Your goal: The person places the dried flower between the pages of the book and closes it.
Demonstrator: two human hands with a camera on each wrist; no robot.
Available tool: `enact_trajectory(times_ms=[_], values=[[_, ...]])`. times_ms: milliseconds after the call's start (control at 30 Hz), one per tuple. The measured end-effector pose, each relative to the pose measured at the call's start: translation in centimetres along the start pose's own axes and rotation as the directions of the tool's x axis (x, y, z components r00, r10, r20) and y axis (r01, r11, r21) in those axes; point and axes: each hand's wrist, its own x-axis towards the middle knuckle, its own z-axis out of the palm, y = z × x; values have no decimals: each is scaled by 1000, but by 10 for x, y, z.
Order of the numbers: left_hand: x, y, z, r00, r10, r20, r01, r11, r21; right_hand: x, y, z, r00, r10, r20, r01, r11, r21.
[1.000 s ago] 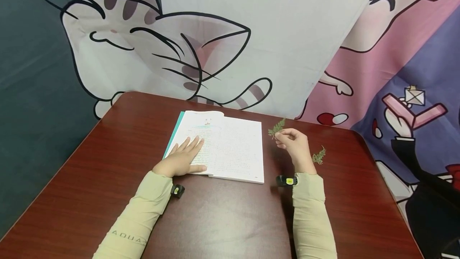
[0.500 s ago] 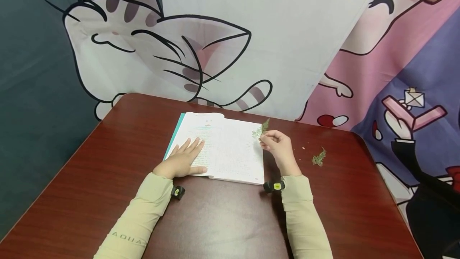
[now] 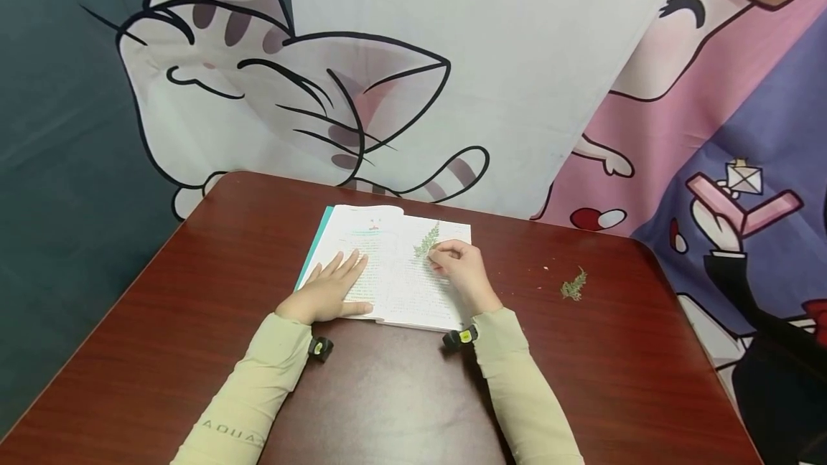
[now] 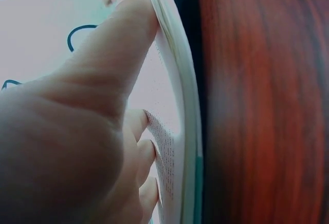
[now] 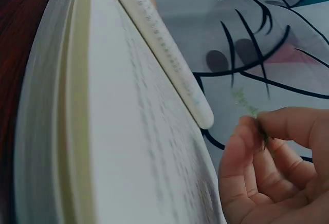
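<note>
An open book (image 3: 400,293) with printed pages and a teal cover edge lies on the table. My left hand (image 3: 326,289) rests flat on its left page, fingers spread; in the left wrist view the thumb (image 4: 110,49) lies along the page near the book's lower edge. Above the right page, my right hand (image 3: 460,271) pinches the stem of a green fern-like leaf sprig (image 3: 427,241) between thumb and fingertips. The right wrist view shows that sprig (image 5: 247,103) rising from the pinch, its stem end below the fingers. Whether it touches the page I cannot tell.
A second leaf sprig (image 3: 573,285) lies on the table to the right of the book. Tiny crumbs (image 3: 545,268) are scattered near it. The dark red wooden table (image 3: 381,393) ends at a printed cartoon curtain (image 3: 504,92) behind.
My right hand has carried the leaf sprig leftward, from beside the book to over the right page. The left hand has stayed on the left page.
</note>
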Motion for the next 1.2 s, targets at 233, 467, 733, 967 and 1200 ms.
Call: enact_trajectory(times_ms=[233,467,733,967,1200], values=[[1,-3,3,1000,11,7,-11,1000,-2,8,4,13,999,48,-1,-48,992,-118],[2,-4,6,1000,22,7,-22,1000,6,13,3,20,997,76,-1,-74,964,-257],[4,-5,5,1000,9,2,-9,1000,11,15,2,23,999,31,12,-25,934,-357],[3,-5,4,1000,6,-5,-6,1000,9,12,-2,25,999,23,22,-13,929,-369],[2,-4,3,1000,8,-6,-8,1000,4,10,-2,24,998,48,29,-33,921,-388]])
